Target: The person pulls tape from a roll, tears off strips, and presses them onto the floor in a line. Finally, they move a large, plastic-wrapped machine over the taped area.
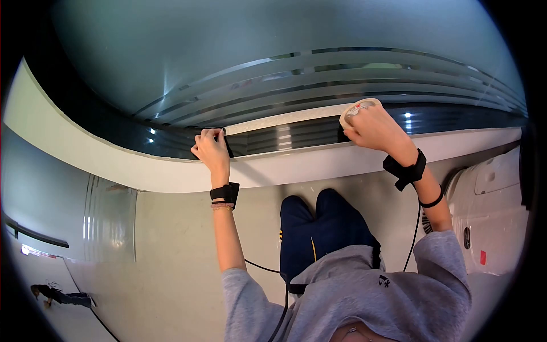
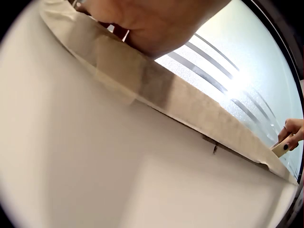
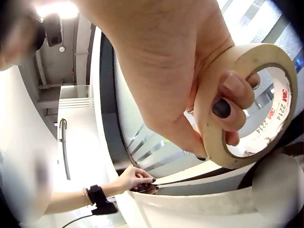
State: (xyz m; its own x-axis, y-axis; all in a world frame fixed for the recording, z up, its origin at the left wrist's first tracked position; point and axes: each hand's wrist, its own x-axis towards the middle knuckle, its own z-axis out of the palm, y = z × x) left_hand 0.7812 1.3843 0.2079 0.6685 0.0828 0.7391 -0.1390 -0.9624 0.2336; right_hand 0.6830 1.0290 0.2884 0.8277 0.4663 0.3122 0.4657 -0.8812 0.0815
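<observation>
My right hand grips a roll of beige masking tape, fingers through its core, against the dark strip at the foot of a glass wall. A length of tape runs left from the roll to my left hand, which pinches its free end on the frame. The right wrist view shows the roll close up in my right hand, with my left hand far off on the tape. The left wrist view shows the tape stuck along the frame under my left hand.
A frosted glass wall with clear stripes rises above a white base ledge. My legs in dark trousers are bent close to the ledge. A white moulded object stands on the floor at the right. Cables hang from both wristbands.
</observation>
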